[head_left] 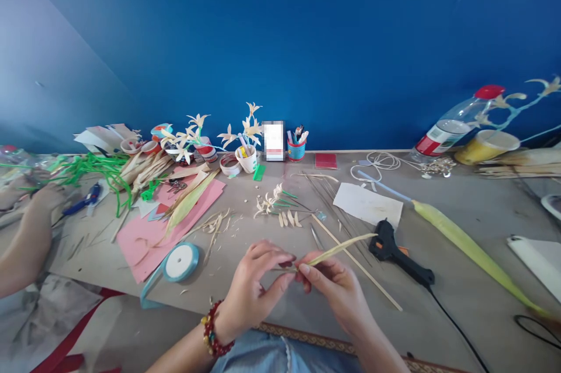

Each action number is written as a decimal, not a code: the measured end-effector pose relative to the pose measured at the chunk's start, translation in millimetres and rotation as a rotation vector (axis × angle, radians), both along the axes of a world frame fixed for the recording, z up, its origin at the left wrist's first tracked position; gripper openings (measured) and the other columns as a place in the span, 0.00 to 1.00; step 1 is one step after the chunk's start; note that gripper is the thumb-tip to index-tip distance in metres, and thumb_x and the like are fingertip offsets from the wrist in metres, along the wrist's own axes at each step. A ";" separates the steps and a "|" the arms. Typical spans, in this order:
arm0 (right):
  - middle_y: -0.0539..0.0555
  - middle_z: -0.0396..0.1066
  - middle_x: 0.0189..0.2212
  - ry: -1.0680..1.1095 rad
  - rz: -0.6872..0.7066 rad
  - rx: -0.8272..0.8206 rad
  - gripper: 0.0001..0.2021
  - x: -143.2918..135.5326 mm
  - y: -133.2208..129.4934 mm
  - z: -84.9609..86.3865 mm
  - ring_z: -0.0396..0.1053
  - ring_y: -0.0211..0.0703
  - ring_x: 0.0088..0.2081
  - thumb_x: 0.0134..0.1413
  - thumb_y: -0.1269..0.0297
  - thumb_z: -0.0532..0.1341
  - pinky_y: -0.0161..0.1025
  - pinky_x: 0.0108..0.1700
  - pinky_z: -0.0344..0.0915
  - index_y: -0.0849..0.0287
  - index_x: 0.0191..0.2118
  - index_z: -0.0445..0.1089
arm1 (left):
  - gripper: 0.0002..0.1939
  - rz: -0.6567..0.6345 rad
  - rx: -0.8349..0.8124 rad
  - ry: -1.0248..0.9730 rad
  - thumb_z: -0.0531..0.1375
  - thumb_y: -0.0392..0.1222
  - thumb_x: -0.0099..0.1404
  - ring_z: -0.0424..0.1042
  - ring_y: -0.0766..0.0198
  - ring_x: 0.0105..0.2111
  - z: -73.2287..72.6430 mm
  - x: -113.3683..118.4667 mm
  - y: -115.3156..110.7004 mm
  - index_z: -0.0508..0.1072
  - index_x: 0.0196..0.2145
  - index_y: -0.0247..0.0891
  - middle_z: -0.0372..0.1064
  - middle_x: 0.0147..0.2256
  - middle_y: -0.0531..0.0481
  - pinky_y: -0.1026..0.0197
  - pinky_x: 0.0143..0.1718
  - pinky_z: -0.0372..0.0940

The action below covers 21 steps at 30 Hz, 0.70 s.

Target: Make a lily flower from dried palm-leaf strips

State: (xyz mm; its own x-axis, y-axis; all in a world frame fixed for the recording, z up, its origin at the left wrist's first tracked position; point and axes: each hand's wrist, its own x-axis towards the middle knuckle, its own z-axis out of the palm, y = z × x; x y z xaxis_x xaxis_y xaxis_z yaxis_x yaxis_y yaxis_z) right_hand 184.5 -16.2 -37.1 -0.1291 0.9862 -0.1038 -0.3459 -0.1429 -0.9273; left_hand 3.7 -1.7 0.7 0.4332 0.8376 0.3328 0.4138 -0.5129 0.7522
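Note:
My left hand (258, 279), with a red bead bracelet (214, 329) at the wrist, pinches the end of a thin stem over the table's front part. Touching it on the right, my right hand (333, 285) pinches a narrow pale-green husk strip (346, 245), which points up to the right. Beyond my hands lie small white flowers (272, 202) on green stems and several short husk pieces (290, 219). A black glue gun (397, 253) rests right of my right hand, and a roll of blue ribbon (180, 262) lies left of my left hand.
Pink paper (142, 244) with husks lies at the left. Another person's arm (28, 238) reaches in at the far left beside a blue glue gun (83, 199). A long stick (363, 270), white paper (368, 204) and a large green husk (464, 247) lie to the right.

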 end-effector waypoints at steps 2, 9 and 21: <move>0.51 0.74 0.23 -0.024 -0.011 0.000 0.10 0.6 -0.1 -2.2 0.66 0.35 0.22 0.50 0.56 0.70 0.32 0.25 0.66 0.58 0.28 0.77 | 0.06 0.030 0.081 0.038 0.60 0.34 0.64 0.74 0.60 0.38 -1.2 3.5 1.2 0.74 0.39 0.41 0.76 0.35 0.48 0.47 0.57 0.60; 0.52 0.75 0.25 -0.181 -0.145 0.077 0.12 1.7 -4.5 -3.7 0.67 0.36 0.21 0.50 0.54 0.69 0.31 0.24 0.66 0.58 0.30 0.78 | 0.07 0.055 0.150 0.095 0.58 0.31 0.65 0.71 0.60 0.35 -6.2 9.4 6.4 0.76 0.34 0.39 0.73 0.33 0.47 0.54 0.44 0.66; 0.53 0.76 0.29 -0.503 -0.310 0.431 0.04 2.4 -9.6 -10.0 0.72 0.41 0.24 0.56 0.67 0.64 0.34 0.27 0.71 0.54 0.37 0.77 | 0.12 0.113 -0.457 -0.295 0.58 0.41 0.65 0.66 0.67 0.26 -23.8 20.0 21.1 0.71 0.25 0.35 0.66 0.23 0.52 0.66 0.29 0.61</move>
